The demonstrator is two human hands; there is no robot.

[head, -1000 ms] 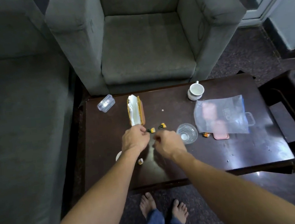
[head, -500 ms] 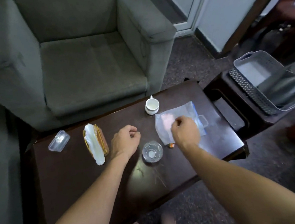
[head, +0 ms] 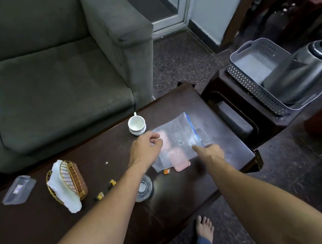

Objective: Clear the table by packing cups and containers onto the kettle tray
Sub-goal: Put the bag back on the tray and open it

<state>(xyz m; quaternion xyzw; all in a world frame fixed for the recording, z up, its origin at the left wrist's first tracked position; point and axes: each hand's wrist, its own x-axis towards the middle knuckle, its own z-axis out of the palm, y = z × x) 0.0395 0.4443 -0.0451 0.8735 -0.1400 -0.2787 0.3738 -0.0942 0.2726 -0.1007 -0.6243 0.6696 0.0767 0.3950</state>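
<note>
Here, translucent plastic bag (head: 180, 139) veils pink container (head: 179, 160).

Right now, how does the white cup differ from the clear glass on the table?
The white cup is opaque and has a handle; the clear glass is see-through with none showing. The white cup stands in full view beside the plastic bag; the clear glass is partly hidden under the left forearm. Both stand upright on the table.

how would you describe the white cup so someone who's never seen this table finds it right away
Start at the dark wooden coffee table in front of the grey armchair. Along the table's edge nearest the armchair seat, just beyond the left hand and beside the clear zip bag, stands the white cup. It is the only opaque white ceramic piece; the other cup is clear.
</note>
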